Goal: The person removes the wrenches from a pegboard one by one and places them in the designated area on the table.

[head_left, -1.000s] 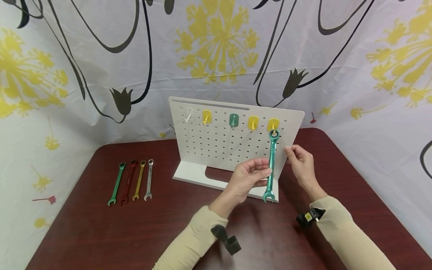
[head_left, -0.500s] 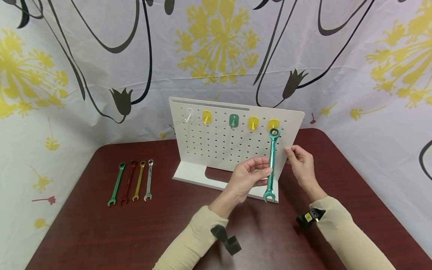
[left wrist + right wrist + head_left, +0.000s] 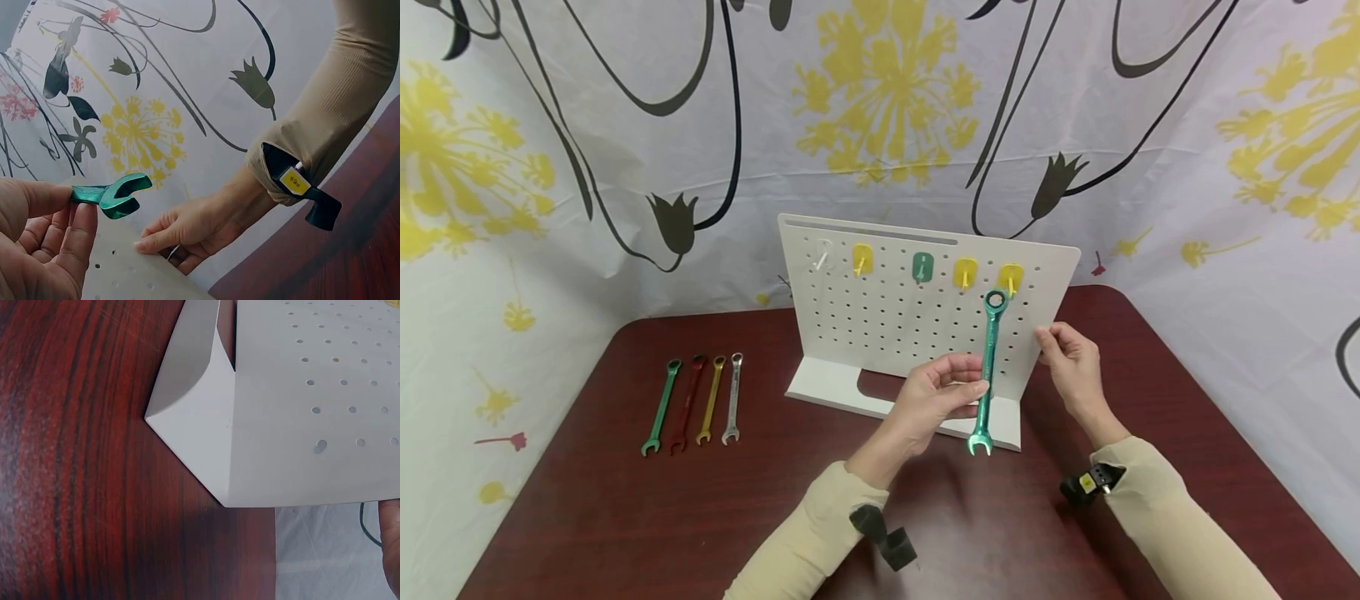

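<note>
My left hand [image 3: 934, 402] pinches a teal combination wrench [image 3: 987, 367] between thumb and fingers. The wrench stands nearly upright in front of the white pegboard [image 3: 887, 333], ring end at the top, open end down. Its ring lies just left of and below the rightmost yellow hook [image 3: 1011, 277], apart from it. In the left wrist view the open end [image 3: 122, 197] juts past my fingertips. With thumb and fingers, my right hand [image 3: 1070, 367] grips the pegboard's right edge; only part of that hand [image 3: 390, 544] shows in the right wrist view.
Along the board's top sit a white hook [image 3: 823, 255], a yellow hook [image 3: 862, 259], a green hook [image 3: 922, 267] and another yellow hook [image 3: 965, 273]. Green [image 3: 662, 407], red [image 3: 688, 404], yellow [image 3: 711, 400] and silver [image 3: 733, 398] wrenches lie at left on the dark red table [image 3: 625, 517].
The teal wrench's ring was at the rightmost yellow hook. It has come away and moved left with my left hand. My right hand keeps its grip on the board's edge.
</note>
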### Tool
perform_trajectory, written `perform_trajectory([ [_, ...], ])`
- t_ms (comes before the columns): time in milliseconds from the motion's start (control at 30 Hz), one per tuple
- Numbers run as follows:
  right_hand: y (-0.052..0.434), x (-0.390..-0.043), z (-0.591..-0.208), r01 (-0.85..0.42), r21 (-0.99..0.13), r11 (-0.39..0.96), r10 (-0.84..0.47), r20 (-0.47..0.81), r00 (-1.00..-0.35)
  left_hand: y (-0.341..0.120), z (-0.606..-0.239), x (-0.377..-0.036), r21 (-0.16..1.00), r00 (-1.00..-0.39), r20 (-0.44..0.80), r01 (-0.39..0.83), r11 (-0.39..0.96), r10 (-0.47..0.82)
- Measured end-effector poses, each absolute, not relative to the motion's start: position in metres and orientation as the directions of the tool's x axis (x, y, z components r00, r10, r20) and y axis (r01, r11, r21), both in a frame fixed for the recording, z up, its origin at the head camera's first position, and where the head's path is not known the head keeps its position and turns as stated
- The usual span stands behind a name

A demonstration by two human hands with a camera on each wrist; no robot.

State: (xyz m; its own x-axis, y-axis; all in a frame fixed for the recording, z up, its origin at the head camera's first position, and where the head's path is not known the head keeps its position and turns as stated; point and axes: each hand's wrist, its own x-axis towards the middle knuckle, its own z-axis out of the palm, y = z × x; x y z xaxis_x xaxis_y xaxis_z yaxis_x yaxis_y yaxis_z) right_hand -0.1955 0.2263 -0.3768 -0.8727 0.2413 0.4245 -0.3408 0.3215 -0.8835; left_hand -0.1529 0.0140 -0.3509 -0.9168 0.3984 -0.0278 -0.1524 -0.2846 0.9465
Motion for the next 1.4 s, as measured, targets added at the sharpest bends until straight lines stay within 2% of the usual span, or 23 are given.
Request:
perform_trajectory([
  [600,0.227,-0.196,-0.377,-0.357,-0.884,0.301,0.238,0.432,-0.870,-0.037,-0.369,-0.157,0.965,-0.935,-0.038,-0.127,-0.231,0.353],
  [1033,0.227,-0.197,-0.377,-0.347,-0.886,0.308,0.229,0.423,-0.877,-0.088,-0.387,-0.162,0.975,-0.974,-0.105,-0.140,-0.172,0.200],
  [1400,0.227,-0.198,-0.378,-0.336,-0.885,0.322,0.237,0.419,-0.877,-0.135,-0.402,-0.168,0.981,-0.984,-0.162,-0.168,-0.096,0.073],
])
